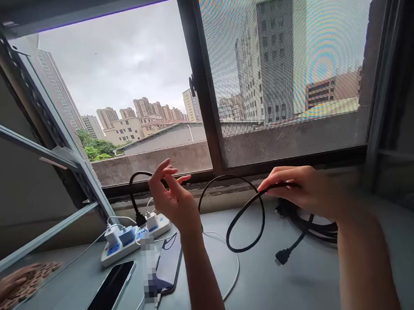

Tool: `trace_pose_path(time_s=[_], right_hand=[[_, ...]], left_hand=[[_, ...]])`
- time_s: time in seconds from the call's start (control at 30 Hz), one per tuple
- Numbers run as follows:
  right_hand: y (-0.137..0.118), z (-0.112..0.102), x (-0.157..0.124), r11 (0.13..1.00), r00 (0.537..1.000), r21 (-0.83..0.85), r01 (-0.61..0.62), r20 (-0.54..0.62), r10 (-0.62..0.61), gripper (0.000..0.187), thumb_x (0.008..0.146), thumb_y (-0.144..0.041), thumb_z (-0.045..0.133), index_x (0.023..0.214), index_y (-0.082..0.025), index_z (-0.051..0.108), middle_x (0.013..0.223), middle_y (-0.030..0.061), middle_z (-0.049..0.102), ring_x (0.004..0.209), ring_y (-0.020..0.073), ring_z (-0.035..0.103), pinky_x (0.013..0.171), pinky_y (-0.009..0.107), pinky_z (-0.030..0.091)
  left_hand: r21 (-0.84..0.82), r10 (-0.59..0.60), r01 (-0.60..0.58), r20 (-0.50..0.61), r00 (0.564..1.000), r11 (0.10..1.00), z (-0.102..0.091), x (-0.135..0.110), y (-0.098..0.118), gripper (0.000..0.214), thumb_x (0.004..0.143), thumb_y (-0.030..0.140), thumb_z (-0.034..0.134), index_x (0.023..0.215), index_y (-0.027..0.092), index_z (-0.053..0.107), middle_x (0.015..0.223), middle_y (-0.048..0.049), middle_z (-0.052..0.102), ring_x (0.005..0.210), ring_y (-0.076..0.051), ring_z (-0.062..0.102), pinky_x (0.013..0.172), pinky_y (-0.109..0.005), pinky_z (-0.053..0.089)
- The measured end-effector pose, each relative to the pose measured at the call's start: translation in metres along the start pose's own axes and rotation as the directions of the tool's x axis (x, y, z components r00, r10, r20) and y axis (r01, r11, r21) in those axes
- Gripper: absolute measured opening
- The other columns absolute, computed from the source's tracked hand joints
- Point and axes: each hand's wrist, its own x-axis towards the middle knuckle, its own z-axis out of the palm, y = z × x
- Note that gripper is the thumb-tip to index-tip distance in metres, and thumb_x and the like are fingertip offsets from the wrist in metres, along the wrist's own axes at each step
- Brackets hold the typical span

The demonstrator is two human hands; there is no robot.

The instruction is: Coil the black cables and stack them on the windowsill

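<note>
My left hand (174, 200) is raised over the desk with its fingers curled around a black cable (245, 208); part of the cable is hidden behind the hand and wrist. From there the cable arches left and down to a black plug (140, 220) at the power strip (119, 251). To the right it hangs in a loose loop between both hands. My right hand (302, 185) pinches the cable between thumb and fingers above the desk. Below the right hand lie a coiled black cable (324, 234) and its black connector (283, 256).
White chargers (112, 235) sit in the strip. A phone (104, 301) lies at front left, another phone (170, 263) by my left forearm. A thin white cable (237, 272) crosses the grey desk. At far left, a brown hand-like shape (9, 287) is blurred. A metal rack (87, 176) stands left.
</note>
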Motion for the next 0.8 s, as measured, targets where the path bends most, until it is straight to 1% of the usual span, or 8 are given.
trace_pose_path(time_s=[0.1,0.2,0.3,0.4,0.47,0.53,0.63,0.8], right_hand=[[0.004,0.003,0.004,0.996,0.986,-0.027,-0.088,-0.143,0.083,0.021,0.080,-0.041,0.066,0.084,-0.021,0.070,0.080,0.0024,0.069,0.073,0.0153,0.062,0.061,0.024,0.046],[0.007,0.010,0.012,0.990,0.955,-0.094,-0.103,-0.287,0.072,0.027,0.081,-0.046,0.063,0.085,-0.020,0.067,0.084,0.0046,0.070,0.076,0.0182,0.063,0.060,0.026,0.046],[0.012,0.016,0.020,0.986,0.896,-0.108,-0.129,-0.438,0.070,0.027,0.083,-0.046,0.059,0.085,-0.020,0.064,0.095,0.0073,0.070,0.085,0.0205,0.064,0.065,0.029,0.048],[0.016,0.018,0.023,0.970,0.826,-0.002,-0.245,-0.524,0.208,0.028,0.084,-0.048,0.057,0.081,-0.021,0.057,0.083,0.0063,0.069,0.077,0.0197,0.066,0.068,0.031,0.049],[0.017,0.017,0.023,0.931,0.803,0.187,-0.312,-0.473,0.364,0.032,0.082,-0.053,0.057,0.084,-0.021,0.053,0.069,0.0024,0.064,0.064,0.0178,0.064,0.057,0.028,0.048],[0.016,0.015,0.023,0.865,0.804,0.385,-0.322,-0.371,0.464,0.039,0.078,-0.057,0.061,0.090,-0.022,0.050,0.058,-0.0040,0.056,0.046,0.0123,0.054,0.042,0.022,0.039],[0.012,0.013,0.022,0.793,0.804,0.546,-0.271,-0.325,0.498,0.047,0.072,-0.055,0.069,0.100,-0.023,0.049,0.056,-0.0094,0.046,0.039,0.0039,0.035,0.035,0.015,0.026],[0.005,0.009,0.019,0.753,0.850,0.600,-0.269,-0.219,0.479,0.057,0.070,-0.056,0.071,0.114,-0.024,0.054,0.077,-0.0032,0.053,0.050,0.0023,0.035,0.037,0.012,0.024]], left_hand=[[-0.016,-0.043,0.043,-0.009,0.999,0.999,-0.005,0.003,0.002,0.026,0.086,0.006,0.045,0.102,0.019,0.062,0.087,-0.0041,0.054,0.089,-0.015,0.062,0.057,-0.023,0.060],[-0.048,-0.031,0.030,-0.019,0.999,0.998,-0.008,0.006,0.010,0.026,0.087,0.007,0.045,0.102,0.019,0.062,0.094,-0.0054,0.053,0.093,-0.017,0.065,0.057,-0.024,0.060],[-0.072,0.002,-0.003,-0.013,1.000,0.997,-0.009,0.007,0.023,0.026,0.088,0.007,0.046,0.102,0.021,0.062,0.097,-0.0045,0.055,0.093,-0.018,0.067,0.057,-0.025,0.061],[-0.090,0.026,-0.030,-0.038,0.999,0.996,-0.010,0.008,0.037,0.022,0.087,0.009,0.050,0.100,0.021,0.063,0.096,-0.0033,0.057,0.090,-0.019,0.069,0.053,-0.027,0.061],[-0.096,0.003,-0.008,-0.049,0.999,0.995,-0.009,0.008,0.044,0.020,0.086,0.010,0.052,0.098,0.021,0.064,0.097,-0.0037,0.059,0.090,-0.020,0.069,0.053,-0.029,0.061],[-0.109,-0.040,0.034,-0.056,0.998,0.993,-0.009,0.008,0.048,0.020,0.085,0.009,0.053,0.096,0.021,0.064,0.097,-0.0038,0.059,0.090,-0.021,0.069,0.053,-0.029,0.061],[-0.128,-0.157,0.152,-0.031,0.987,0.980,-0.008,0.008,0.048,0.021,0.081,0.007,0.052,0.095,0.020,0.063,0.093,-0.0023,0.060,0.089,-0.019,0.069,0.054,-0.025,0.060],[-0.151,-0.386,0.406,0.145,0.911,0.901,-0.009,0.008,0.042,0.022,0.084,0.011,0.047,0.094,0.020,0.064,0.090,-0.0010,0.060,0.075,-0.014,0.071,0.053,-0.020,0.057]])
